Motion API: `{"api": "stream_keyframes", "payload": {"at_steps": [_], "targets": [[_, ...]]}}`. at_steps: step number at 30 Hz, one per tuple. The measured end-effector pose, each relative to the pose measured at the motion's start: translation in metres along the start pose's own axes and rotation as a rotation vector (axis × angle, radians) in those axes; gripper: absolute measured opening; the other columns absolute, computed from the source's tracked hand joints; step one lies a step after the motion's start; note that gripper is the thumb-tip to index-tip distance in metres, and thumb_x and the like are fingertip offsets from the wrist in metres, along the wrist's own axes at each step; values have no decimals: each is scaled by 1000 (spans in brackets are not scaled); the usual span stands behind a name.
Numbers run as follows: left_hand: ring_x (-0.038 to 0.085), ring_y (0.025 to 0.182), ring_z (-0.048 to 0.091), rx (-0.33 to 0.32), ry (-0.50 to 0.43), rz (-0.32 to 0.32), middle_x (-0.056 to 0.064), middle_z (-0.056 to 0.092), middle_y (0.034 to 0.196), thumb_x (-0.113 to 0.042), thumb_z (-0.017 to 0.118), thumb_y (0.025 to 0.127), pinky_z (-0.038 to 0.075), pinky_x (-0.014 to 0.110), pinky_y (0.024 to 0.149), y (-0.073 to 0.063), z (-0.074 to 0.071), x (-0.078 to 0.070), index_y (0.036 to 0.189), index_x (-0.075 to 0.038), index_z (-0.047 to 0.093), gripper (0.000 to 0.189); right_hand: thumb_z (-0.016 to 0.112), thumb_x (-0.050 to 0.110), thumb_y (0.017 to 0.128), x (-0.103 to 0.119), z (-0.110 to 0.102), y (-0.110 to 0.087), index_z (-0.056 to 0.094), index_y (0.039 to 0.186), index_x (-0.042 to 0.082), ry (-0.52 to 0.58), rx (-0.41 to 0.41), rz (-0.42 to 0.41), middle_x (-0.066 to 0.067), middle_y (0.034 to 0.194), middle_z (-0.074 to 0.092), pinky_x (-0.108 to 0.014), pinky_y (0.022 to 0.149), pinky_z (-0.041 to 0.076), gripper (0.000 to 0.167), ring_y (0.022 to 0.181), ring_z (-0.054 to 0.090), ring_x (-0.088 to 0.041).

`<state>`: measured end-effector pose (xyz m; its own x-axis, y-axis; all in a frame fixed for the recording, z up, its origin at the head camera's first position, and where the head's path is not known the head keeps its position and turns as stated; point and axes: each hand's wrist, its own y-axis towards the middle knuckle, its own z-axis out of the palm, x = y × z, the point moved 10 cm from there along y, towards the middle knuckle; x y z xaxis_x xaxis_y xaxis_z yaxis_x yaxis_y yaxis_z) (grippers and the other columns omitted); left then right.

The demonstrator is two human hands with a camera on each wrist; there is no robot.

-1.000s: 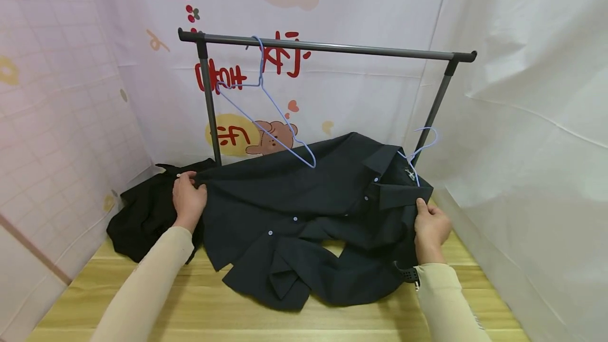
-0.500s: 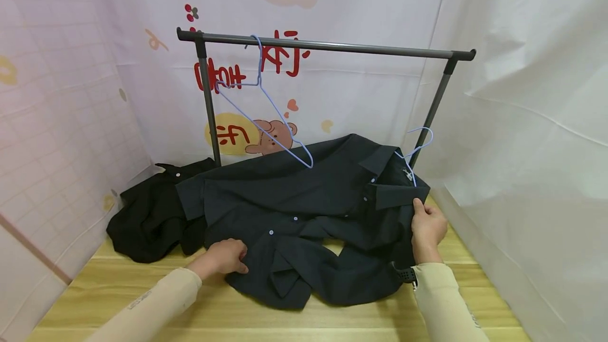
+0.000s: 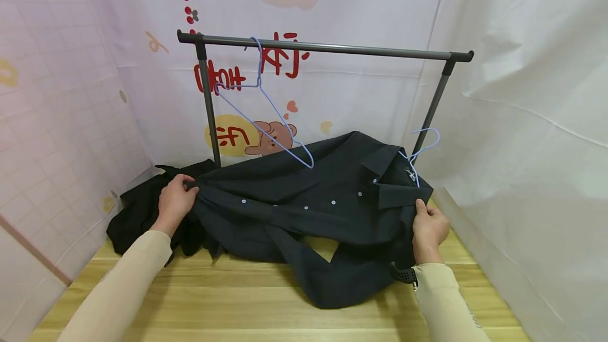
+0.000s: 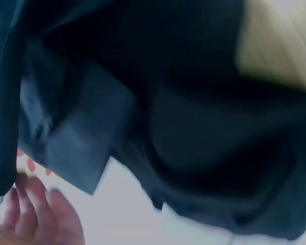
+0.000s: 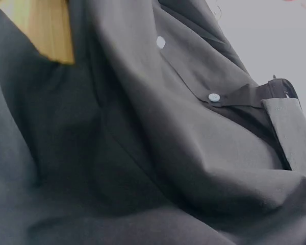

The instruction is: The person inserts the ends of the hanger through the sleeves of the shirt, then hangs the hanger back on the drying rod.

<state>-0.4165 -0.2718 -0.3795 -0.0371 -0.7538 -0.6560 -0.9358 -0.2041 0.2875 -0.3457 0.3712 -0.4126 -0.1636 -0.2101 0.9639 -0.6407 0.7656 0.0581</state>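
A black button-up shirt (image 3: 294, 189) is spread sideways between my hands, collar to the right. The left hand (image 3: 176, 202) pinches its lower edge at the left, with fingers (image 4: 38, 209) at the cloth in the left wrist view. Just below the collar, my right hand (image 3: 429, 226) grips the shirt between thumb and fingers. A blue wire hanger (image 3: 411, 160) sits in the neck opening, its hook sticking up outside. In the right wrist view, shirt cloth (image 5: 194, 138) with white buttons fills most of the picture and hides the hand.
Behind the shirt stands a dark metal clothes rack (image 3: 332, 48). Another blue hanger (image 3: 260, 62) hangs bare from its bar. A second black garment (image 3: 133, 220) lies crumpled at the left on the wooden table (image 3: 256, 310). White curtains (image 3: 537, 94) enclose the sides and back.
My left hand let go of the sleeve end, went down to the shirt's lower edge, took hold and drew it up and left. The button front is now stretched out. The right hand stays put.
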Motion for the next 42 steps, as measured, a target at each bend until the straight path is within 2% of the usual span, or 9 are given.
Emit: {"api": "stream_keyframes", "payload": {"at_steps": [5,13,19,23,27,32,38,40,42], "targets": [[37,90,56,-65,106,287,19,61,100,-5,63,93,45,54,78,-7,10,-38,109,2,65,17,60,40,97,-1,1,-3,69,106,-4,1,-16,-15,-22,111,61,-41,89,37,46,101,50,-33],[23,93,64,476,192,667,3,67,102,-5,70,91,52,44,82,-67,120,-92,109,-9,72,19,59,39,98,-4,1,-5,68,110,-7,18,-8,5,-24,116,60,-46,98,36,48,106,50,-36],[30,104,58,421,346,884,11,58,119,-15,78,87,49,46,88,-96,154,-112,117,-16,71,31,59,40,98,-7,4,-6,67,113,-7,13,15,14,-24,117,60,-46,98,37,51,108,50,-36],[26,97,59,387,262,833,7,63,111,-14,72,91,49,47,84,-90,147,-113,99,-15,73,8,59,38,98,-8,6,-7,67,114,-8,22,18,14,-25,118,60,-46,100,37,48,109,50,-36],[21,86,59,384,53,587,4,64,102,-12,60,100,48,44,78,-66,121,-101,103,-11,65,7,59,37,98,-7,7,-5,67,115,-7,19,16,11,-25,120,60,-46,102,37,48,112,50,-37],[26,82,59,135,-116,422,11,65,97,-7,54,102,46,44,75,-37,56,-84,109,-5,61,10,58,37,99,-7,10,-3,67,116,-7,13,24,17,-25,122,60,-46,103,37,48,115,49,-38],[27,86,58,-133,-74,568,12,63,100,0,55,99,45,46,76,-35,-6,-89,106,-2,63,10,57,36,100,-7,13,-3,66,115,-8,17,35,17,-24,120,59,-46,98,38,47,111,50,-37],[20,80,57,-83,-15,660,4,62,92,2,58,96,47,41,74,-45,-4,-92,97,-5,67,11,57,36,100,-7,14,-3,66,112,-7,14,34,15,-23,118,59,-45,94,39,46,108,50,-35],[11,67,52,123,29,729,-6,58,77,2,58,93,46,33,64,-58,14,-91,82,-12,67,19,56,36,101,-6,15,-4,66,110,-6,7,30,14,-22,117,59,-45,93,39,45,106,50,-34]]}}
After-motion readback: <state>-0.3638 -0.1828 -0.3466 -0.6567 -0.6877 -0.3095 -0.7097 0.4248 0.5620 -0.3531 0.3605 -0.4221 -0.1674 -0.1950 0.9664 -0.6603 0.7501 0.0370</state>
